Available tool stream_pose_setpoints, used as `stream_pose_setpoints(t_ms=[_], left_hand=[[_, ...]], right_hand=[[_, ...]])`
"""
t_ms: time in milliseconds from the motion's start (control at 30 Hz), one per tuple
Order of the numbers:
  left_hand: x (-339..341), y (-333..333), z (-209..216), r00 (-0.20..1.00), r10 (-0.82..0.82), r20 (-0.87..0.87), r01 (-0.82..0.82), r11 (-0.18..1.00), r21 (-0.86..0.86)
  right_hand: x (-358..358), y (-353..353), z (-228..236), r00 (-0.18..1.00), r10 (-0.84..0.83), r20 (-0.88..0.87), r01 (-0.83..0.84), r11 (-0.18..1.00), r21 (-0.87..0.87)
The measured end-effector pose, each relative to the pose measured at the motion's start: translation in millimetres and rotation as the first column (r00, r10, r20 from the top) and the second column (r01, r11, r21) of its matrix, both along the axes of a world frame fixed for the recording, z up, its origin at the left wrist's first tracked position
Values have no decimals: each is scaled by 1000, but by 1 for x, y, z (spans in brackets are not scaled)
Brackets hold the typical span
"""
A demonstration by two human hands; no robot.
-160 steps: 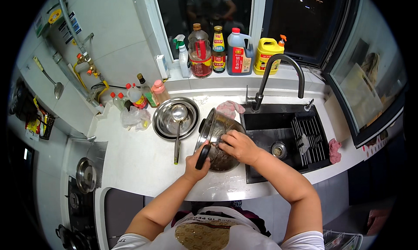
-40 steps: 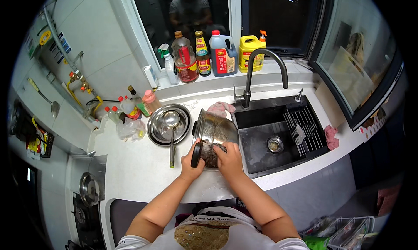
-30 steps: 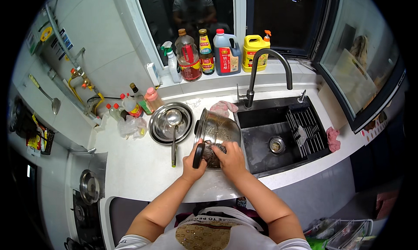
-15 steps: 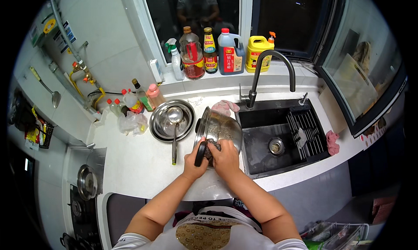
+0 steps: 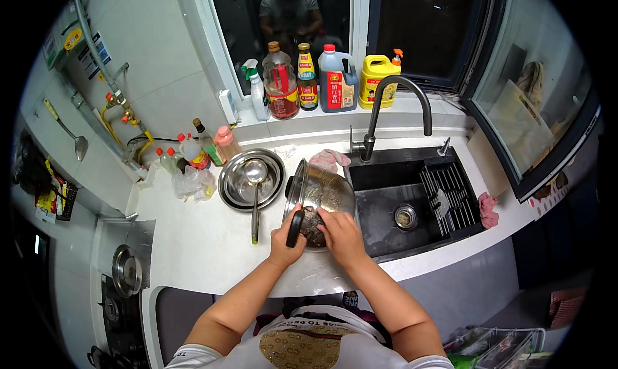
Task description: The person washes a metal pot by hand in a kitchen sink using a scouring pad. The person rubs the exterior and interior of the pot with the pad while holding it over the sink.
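A steel pot [image 5: 329,187] lies tipped on its side on the white counter, left of the sink. My left hand [image 5: 286,241] is closed round its black side handle [image 5: 295,229]. Against the pot's near side, my right hand [image 5: 342,235] presses its fingers on a dark grey, rough-textured scrubber [image 5: 312,226] that resembles steel wool. The lower fingers of both hands are partly hidden. To the left, a steel ladle [image 5: 255,171] rests across nested steel bowls [image 5: 223,187], its handle pointing toward me.
A black sink [image 5: 380,237] with a tall faucet [image 5: 371,128] and drain rack [image 5: 444,198] lies to the right. Pink cloths [image 5: 329,159] sit behind the pot and beyond the sink. Bottles [image 5: 281,83] line the sill; an open window [image 5: 524,131] juts inward. Smaller bottles [image 5: 192,151] stand back left.
My right hand has shifted slightly right and down along the pot, showing more of the dark scrubber. The left hand keeps its hold on the handle. The whole view has moved a little.
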State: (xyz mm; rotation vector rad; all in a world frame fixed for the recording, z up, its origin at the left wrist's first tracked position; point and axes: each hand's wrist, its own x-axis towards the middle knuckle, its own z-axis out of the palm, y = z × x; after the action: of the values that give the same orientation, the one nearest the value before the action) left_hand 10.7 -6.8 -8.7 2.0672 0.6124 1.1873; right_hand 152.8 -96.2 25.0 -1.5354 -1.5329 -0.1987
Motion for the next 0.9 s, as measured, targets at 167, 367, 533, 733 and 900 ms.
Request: stream_pose_setpoints(t_ms=[167,367,533,733,900], left_hand=[[-2,1,0,999,-16,-34,15,999,-36],[-2,3,-1,1000,-9,8,9,1000,7],[-2,3,0,1000,-17,-21,17,1000,2],[-7,2,-4,999,-35,-14,35,999,-25],[-6,2,-2,1000,-13,-13,13,1000,26]], right_hand=[[-7,10,-10,984,-56,167,52,998,27],[-16,19,-8,986,-120,113,110,990,89],[-20,25,-1,981,-192,-4,192,976,107],[-25,32,-3,985,-167,-37,170,981,99],[-25,27,-1,968,-203,-145,211,977,41]])
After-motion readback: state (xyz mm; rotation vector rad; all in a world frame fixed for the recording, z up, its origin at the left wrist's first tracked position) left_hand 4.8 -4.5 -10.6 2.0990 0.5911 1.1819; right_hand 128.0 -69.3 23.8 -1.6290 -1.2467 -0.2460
